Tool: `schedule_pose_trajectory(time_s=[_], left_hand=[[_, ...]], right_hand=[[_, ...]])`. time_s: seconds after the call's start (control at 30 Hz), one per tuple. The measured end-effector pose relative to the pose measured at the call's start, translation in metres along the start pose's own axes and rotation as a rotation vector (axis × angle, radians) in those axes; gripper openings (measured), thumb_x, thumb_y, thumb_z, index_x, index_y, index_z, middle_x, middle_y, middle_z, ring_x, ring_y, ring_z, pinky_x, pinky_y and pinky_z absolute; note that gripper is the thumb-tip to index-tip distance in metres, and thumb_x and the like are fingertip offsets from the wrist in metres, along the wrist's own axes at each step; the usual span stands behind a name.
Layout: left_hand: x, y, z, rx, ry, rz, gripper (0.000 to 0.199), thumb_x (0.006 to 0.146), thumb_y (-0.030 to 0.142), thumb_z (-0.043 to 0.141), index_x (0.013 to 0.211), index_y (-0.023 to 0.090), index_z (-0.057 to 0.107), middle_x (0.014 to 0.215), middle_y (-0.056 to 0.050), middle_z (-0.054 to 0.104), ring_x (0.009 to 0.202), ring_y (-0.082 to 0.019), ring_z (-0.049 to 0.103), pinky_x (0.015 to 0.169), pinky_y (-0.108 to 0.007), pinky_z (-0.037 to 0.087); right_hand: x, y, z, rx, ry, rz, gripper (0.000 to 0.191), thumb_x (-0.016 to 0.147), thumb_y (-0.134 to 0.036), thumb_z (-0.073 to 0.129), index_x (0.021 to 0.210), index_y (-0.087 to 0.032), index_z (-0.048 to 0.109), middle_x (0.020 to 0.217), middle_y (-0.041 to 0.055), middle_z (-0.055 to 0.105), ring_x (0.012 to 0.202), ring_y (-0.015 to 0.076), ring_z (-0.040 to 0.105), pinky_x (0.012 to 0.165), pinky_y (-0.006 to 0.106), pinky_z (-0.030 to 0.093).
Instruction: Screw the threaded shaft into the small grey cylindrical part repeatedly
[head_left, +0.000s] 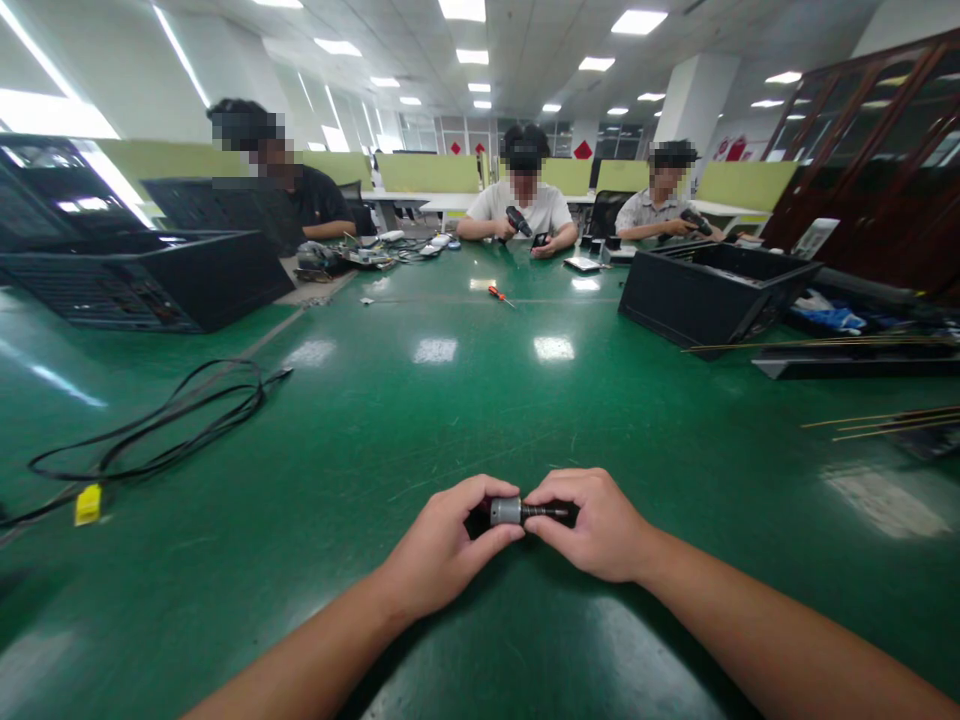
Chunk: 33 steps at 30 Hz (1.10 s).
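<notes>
Low over the front of the green table, a small motor (508,511) with a grey metal cylinder body lies sideways between my two hands. My left hand (442,545) pinches the cylinder between thumb and fingers. From its right end runs a dark shaft (546,511), which looks threaded or wound with a spring. My right hand (600,525) closes thumb and forefinger around that shaft near the body, and the shaft's tip shows inside the curl of the hand. Whether the motor touches the table cannot be seen.
Black cables (187,420) with a yellow tag (88,505) lie left. Black computer cases stand left (150,280) and right (705,295). An orange screwdriver (499,296) rests mid-table. Thin brass-coloured rods (892,425) lie right. Several people sit across the table, two holding power drills.
</notes>
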<state>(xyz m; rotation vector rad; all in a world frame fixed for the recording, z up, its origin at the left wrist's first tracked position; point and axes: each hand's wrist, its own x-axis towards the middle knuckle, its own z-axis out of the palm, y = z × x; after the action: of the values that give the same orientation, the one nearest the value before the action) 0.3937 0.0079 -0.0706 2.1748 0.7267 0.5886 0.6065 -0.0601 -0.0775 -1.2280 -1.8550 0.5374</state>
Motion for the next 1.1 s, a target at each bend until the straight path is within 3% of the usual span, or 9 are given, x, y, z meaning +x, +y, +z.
schedule_pose_trajectory(time_s=[1.1], left_hand=[[-0.0032, 0.0014, -0.0008, 0.051, 0.035, 0.029, 0.026, 0.089, 0.032, 0.068, 0.113, 0.023, 0.063, 0.104, -0.003, 0.071, 0.096, -0.020, 0.066, 0.086, -0.032, 0.050]], right_hand=[[-0.0014, -0.0030, -0.0018, 0.010, 0.017, -0.023, 0.010, 0.082, -0.016, 0.071, 0.090, -0.020, 0.074, 0.081, 0.0019, 0.073, 0.072, 0.0154, 0.066, 0.068, 0.026, 0.048]])
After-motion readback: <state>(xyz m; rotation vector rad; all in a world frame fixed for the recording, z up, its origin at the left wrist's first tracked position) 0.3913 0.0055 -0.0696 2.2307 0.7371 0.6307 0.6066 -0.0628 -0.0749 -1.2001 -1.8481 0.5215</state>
